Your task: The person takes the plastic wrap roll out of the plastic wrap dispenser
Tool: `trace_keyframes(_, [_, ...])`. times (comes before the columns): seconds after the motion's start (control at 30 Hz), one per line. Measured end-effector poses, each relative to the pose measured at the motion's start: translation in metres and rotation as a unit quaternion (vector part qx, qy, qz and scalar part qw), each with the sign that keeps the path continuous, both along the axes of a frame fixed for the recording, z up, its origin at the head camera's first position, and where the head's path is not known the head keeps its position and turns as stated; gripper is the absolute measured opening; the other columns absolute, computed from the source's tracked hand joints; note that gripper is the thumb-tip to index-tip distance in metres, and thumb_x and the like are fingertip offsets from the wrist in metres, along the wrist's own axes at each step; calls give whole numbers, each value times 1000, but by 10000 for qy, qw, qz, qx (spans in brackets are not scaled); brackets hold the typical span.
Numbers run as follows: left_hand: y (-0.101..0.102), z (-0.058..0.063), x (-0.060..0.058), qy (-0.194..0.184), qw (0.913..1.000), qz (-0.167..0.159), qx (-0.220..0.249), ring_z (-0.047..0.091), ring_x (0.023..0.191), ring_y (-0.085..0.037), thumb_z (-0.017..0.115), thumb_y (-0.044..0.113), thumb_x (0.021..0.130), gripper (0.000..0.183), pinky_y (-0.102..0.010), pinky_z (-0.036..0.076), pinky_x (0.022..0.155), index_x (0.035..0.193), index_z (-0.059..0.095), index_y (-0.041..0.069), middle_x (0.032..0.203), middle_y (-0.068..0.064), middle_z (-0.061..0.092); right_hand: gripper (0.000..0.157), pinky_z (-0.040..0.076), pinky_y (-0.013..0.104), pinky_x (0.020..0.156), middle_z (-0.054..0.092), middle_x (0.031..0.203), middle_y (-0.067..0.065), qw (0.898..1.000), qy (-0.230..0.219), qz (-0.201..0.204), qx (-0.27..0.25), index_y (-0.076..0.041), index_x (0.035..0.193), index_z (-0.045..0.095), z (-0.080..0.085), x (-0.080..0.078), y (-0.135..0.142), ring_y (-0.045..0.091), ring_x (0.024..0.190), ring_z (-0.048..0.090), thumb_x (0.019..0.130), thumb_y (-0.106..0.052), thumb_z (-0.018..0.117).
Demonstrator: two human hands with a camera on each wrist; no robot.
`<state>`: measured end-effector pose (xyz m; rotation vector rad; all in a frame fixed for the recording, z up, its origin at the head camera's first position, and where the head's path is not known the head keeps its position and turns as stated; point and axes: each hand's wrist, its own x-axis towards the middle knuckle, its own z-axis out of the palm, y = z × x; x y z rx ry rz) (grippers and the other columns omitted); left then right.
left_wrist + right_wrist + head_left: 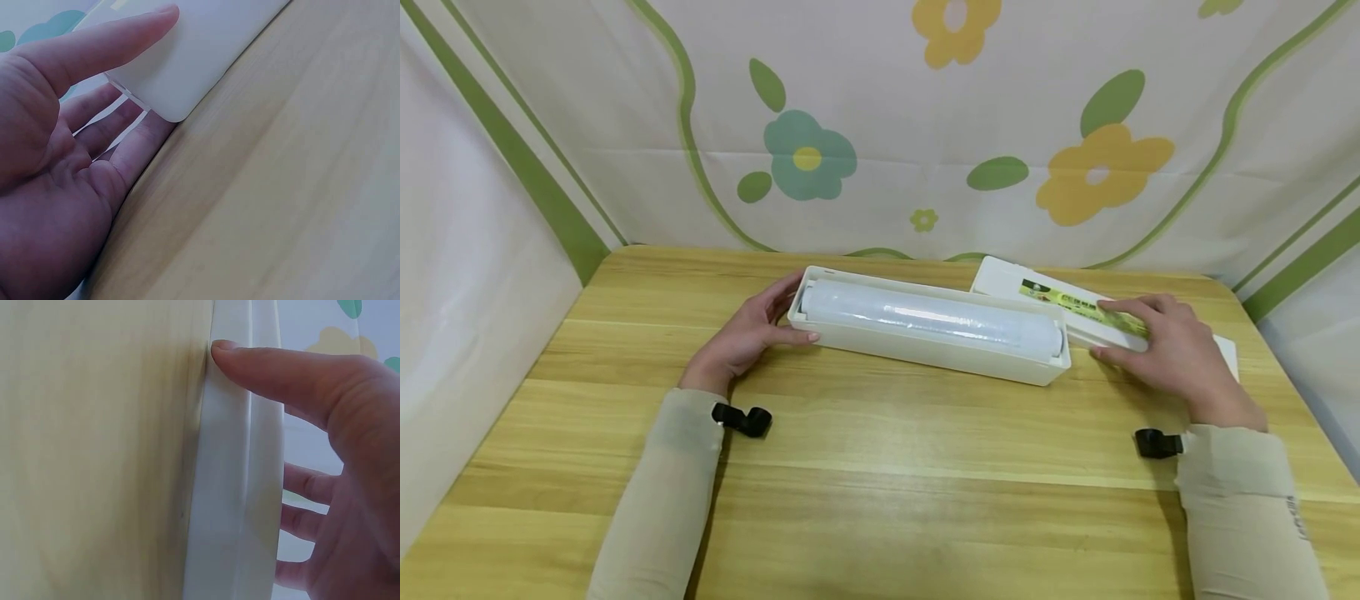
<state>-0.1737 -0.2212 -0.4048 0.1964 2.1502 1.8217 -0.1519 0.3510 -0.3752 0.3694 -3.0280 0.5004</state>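
Observation:
A long white box (925, 346) stands on the table with its top uncovered, and a roll of cling film (925, 318) lies inside. Its left end is gripped by my left hand (745, 337), thumb on the front wall and fingers behind. In the left wrist view the thumb lies along the white box wall (206, 56). To the right, my right hand (1176, 350) holds the white lid (1007, 279) with a green label, thumb at its front edge. The right wrist view has the thumb pressed on the lid's side (219, 487); the other fingers are partly hidden behind it.
The wooden table (880, 500) runs back to a white curtain (880, 108) printed with flowers. Behind the box's right end, the lid lies slanted near the table's back edge. A small black camera mount sits on each sleeve.

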Motion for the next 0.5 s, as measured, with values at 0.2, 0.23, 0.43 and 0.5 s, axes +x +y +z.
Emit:
trace_keyframes(0.2, [0,0,0,-30,10000,-13,70,24,166,-24,87,2,87,104,-50,21,135,171,32,24,176,0,34,73,35,79,96,47,149,39,9998,-140,-49,99,-13,151,58,2,0,-1,64,131,41,90,-43,87])
trace_keyframes(0.23, [0,0,0,-34,10000,-22,70,24,166,-24,87,2,87,104,-50,21,135,171,31,24,176,0,34,74,35,78,97,46,150,39,9998,-152,-78,93,-13,150,58,3,0,-2,64,133,40,89,-43,88])
trace_keyframes(0.43, [-1,1,-1,-63,10000,-9,44,24,166,-23,88,2,86,104,-49,20,136,171,32,22,177,0,33,73,36,73,100,47,153,32,9993,134,-60,-357,-10,143,67,12,2,-14,58,138,38,81,-35,95])
trace_keyframes(0.5, [-1,1,-1,-79,10000,-16,54,24,166,-23,88,2,86,104,-49,20,136,171,31,21,177,-1,33,69,37,70,101,51,151,30,9976,370,48,-576,-8,140,69,17,3,-23,55,138,42,80,-30,96])
